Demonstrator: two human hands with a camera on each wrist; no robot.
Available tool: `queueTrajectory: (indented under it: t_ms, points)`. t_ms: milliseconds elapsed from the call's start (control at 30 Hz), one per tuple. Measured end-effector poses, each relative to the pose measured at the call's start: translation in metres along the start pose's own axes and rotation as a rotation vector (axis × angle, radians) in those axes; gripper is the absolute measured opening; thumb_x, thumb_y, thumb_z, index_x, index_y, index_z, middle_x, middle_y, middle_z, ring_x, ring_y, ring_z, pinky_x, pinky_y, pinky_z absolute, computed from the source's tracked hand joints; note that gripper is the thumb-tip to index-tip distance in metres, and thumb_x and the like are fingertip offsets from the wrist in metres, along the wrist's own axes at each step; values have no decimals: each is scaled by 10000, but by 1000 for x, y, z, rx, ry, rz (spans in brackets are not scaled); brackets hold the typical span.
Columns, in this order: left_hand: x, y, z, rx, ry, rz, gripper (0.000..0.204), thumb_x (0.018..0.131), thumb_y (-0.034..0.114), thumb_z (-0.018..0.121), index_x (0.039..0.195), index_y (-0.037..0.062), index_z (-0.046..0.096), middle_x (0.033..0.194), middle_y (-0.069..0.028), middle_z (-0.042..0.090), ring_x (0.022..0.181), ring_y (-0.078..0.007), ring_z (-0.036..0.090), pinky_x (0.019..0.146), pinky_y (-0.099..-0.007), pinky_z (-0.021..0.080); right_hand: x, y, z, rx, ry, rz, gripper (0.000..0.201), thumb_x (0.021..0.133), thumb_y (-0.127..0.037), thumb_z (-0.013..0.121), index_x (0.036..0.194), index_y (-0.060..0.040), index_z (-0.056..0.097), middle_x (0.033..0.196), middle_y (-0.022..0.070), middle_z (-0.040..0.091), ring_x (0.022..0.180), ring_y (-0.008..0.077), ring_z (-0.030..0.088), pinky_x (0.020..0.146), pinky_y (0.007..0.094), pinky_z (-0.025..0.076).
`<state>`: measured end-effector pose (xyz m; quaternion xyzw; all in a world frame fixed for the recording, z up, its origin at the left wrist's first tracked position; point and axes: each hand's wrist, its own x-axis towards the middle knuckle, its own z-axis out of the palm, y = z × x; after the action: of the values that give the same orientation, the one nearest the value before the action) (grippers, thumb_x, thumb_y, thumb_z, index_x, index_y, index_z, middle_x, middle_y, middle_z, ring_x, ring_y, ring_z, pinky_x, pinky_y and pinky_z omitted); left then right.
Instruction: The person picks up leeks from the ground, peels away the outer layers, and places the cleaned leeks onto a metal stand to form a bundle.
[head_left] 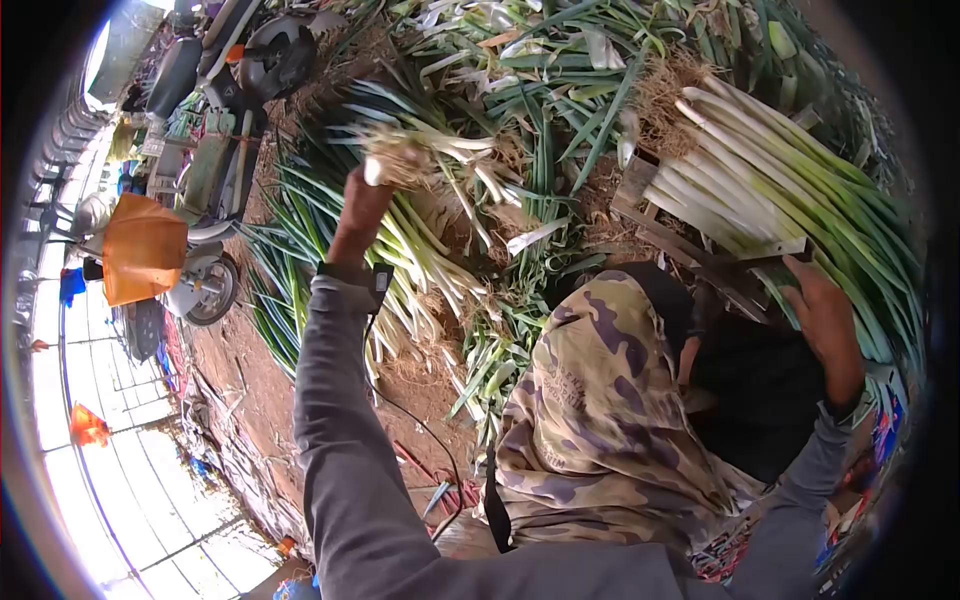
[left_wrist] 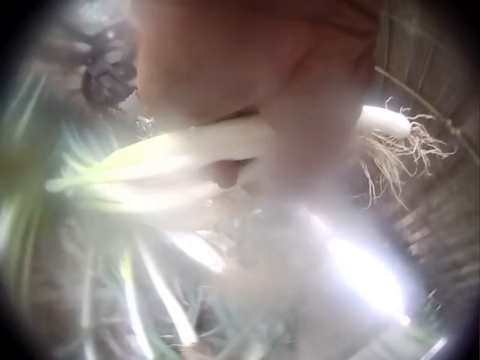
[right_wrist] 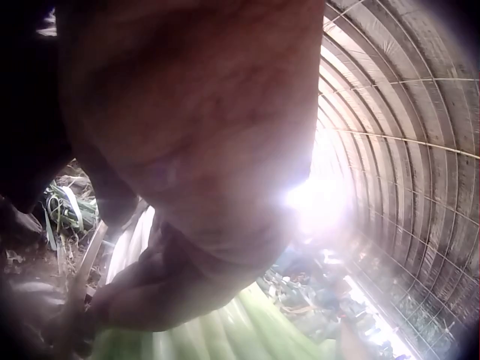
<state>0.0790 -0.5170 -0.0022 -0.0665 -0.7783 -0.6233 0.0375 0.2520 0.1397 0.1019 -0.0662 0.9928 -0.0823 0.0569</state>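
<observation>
Up near the top centre of the head view, we see the left hand (head_left: pixel 362 205) raised above a heap of green onions, its fingers curled round a small bunch of green onions (head_left: pixel 425 155) whose rooty white ends poke out just above the fist. From the left wrist view the same bunch (left_wrist: pixel 217 150) crosses the frame sideways, pale stalks running left into green, a white bulb and tangled roots sticking out on the right past the gripping left hand (left_wrist: pixel 255 82). At the right of the head view, the right hand (head_left: pixel 825 325) lies on the leafy part of a neat stack of cleaned green onions (head_left: pixel 760 175), white ends pointing to the upper left; beside it runs a wooden board (head_left: pixel 680 240). We cannot tell from either view whether this hand grips the stalks or only rests on them, since the right wrist view shows mostly the back of the right hand (right_wrist: pixel 187 135) with pale green stalks beneath it. Loose onions (head_left: pixel 300 250) cover the soil on the left of the frame, and a scooter (head_left: pixel 215 150) stands in the upper left corner.
</observation>
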Motion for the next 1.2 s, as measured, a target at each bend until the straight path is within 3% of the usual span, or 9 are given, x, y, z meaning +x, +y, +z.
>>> queueTrajectory:
  t_ms: [167, 300, 467, 667, 767, 967, 1033, 1100, 1200]
  points:
    - [24, 37, -17, 300, 83, -12, 172, 950, 124, 727, 1056, -10, 747, 858, -8, 716, 740, -105, 601, 697, -298, 477, 1, -8, -5, 13, -37, 23, 437, 955, -185, 702, 1365, -48, 636, 1229, 244, 687, 1115, 454, 649, 931, 492, 515]
    - [26, 98, -19, 159, 220, -65, 193, 921, 187, 760, 1045, 46, 717, 896, -14, 686, 759, -135, 592, 681, -312, 450, -4, -15, -6, -8, -24, -28, 441, 947, -184, 704, 1360, -44, 635, 1180, 250, 694, 1081, 462, 653, 913, 507, 514]
    - [33, 169, -26, 256, 231, 148, 264, 925, 299, 821, 976, 66, 709, 839, -1, 666, 699, -95, 561, 646, -295, 426, -9, -17, -4, -6, 0, -61, 430, 950, -192, 699, 1347, -39, 638, 1160, 253, 695, 1067, 463, 656, 900, 516, 512]
    - [35, 203, -33, 382, 64, 320, 294, 909, 267, 841, 1086, 51, 747, 885, -7, 715, 672, -97, 617, 598, -253, 461, -9, -24, -8, -1, 36, -108, 428, 948, -198, 708, 1342, -44, 646, 1134, 245, 695, 1051, 446, 659, 892, 496, 520]
    - [21, 249, -15, 258, 138, 227, 355, 885, 313, 860, 1096, 42, 774, 841, -14, 702, 661, -99, 612, 598, -258, 470, 0, -42, -21, 149, 50, -173, 428, 950, -194, 720, 1346, -45, 655, 1126, 230, 698, 1028, 399, 682, 880, 472, 523]
    - [-2, 322, -2, 57, 67, 417, 298, 891, 187, 862, 1110, 25, 742, 810, -2, 677, 639, -72, 571, 564, -233, 424, 34, -139, -77, 552, 85, -344, 466, 980, -198, 737, 1395, -14, 633, 1199, 182, 719, 998, 263, 703, 886, 410, 540]
    - [-20, 356, 22, -190, 234, 312, 249, 974, 102, 740, 1189, -17, 699, 852, -1, 657, 697, -75, 560, 646, -239, 479, 63, -179, -68, 569, 231, -679, 530, 998, -247, 725, 1446, -1, 585, 1310, 214, 677, 1034, 279, 708, 948, 381, 555]
    - [-37, 382, 32, -242, 151, 320, 239, 938, 145, 803, 1121, 17, 721, 823, 0, 670, 649, -71, 565, 583, -223, 441, 75, -240, -80, 638, 59, -698, 581, 1024, -276, 693, 1507, -9, 514, 1402, 247, 616, 1150, 331, 684, 1038, 405, 538]
    - [-43, 401, 23, -293, -7, 284, 242, 926, 173, 831, 1090, 33, 722, 830, -1, 686, 634, -68, 578, 544, -207, 420, 108, -304, -53, 751, 161, -904, 548, 1060, -265, 638, 1524, -21, 480, 1418, 245, 600, 1123, 323, 697, 995, 426, 559]
